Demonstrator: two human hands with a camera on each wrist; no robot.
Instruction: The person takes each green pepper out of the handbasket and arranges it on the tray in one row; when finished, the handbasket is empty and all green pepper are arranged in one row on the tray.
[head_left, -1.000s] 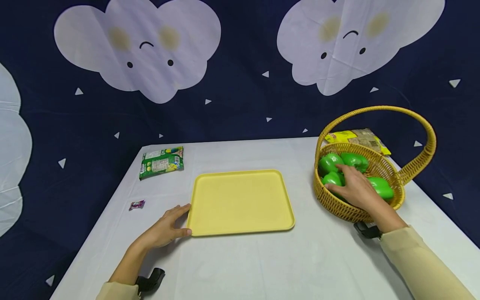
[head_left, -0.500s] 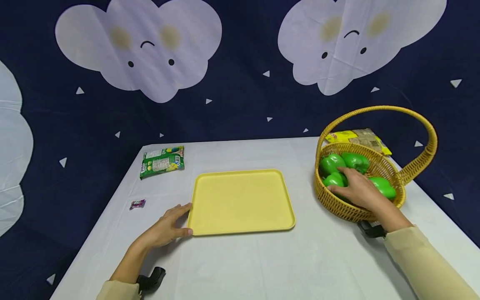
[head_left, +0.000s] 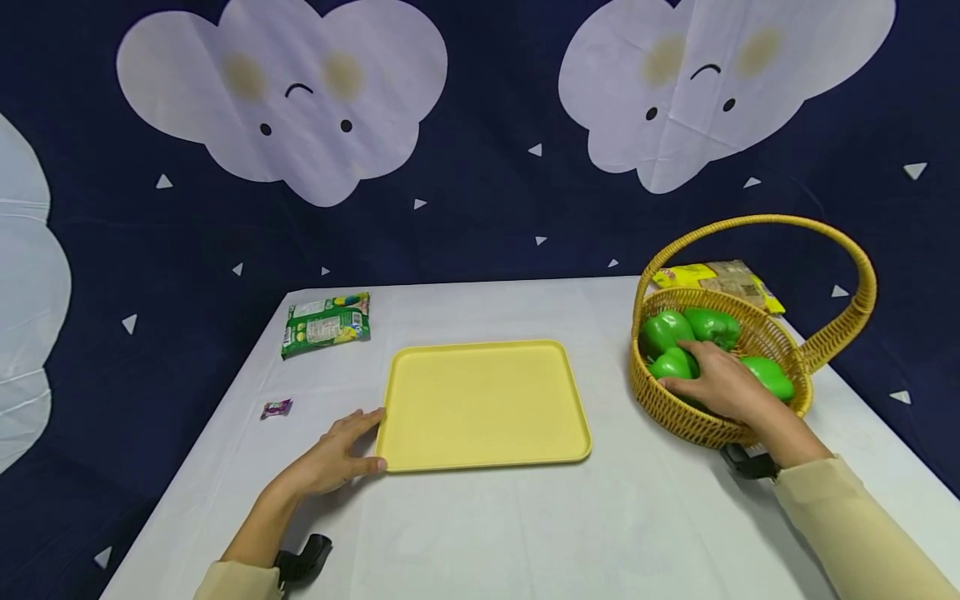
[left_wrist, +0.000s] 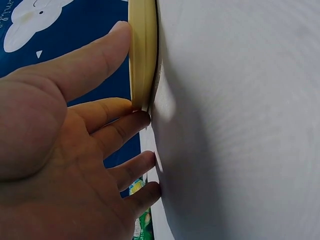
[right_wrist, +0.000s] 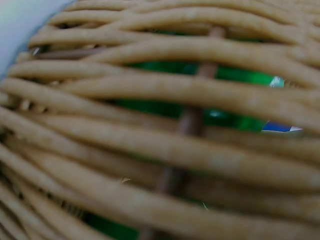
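My left hand rests at the left edge of the yellow tray. In the left wrist view, the fairly straight thumb and fingers touch the tray's rim. Inside the wicker basket, my right hand holds a green bell pepper between thumb and fingers; its underside is hidden. More green bell peppers lie around it: one at the left, one behind, one at the right. The right wrist view shows only basket weave close up, with green behind.
A green snack packet lies at the back left of the white table. Nearer is a small purple wrapped candy. Behind the basket lies a yellow packet. The basket's tall handle arches over its opening.
My right hand has shifted slightly right and nearer within the basket, and the bell pepper at its fingers has turned a little. The left hand and tray keep their places.
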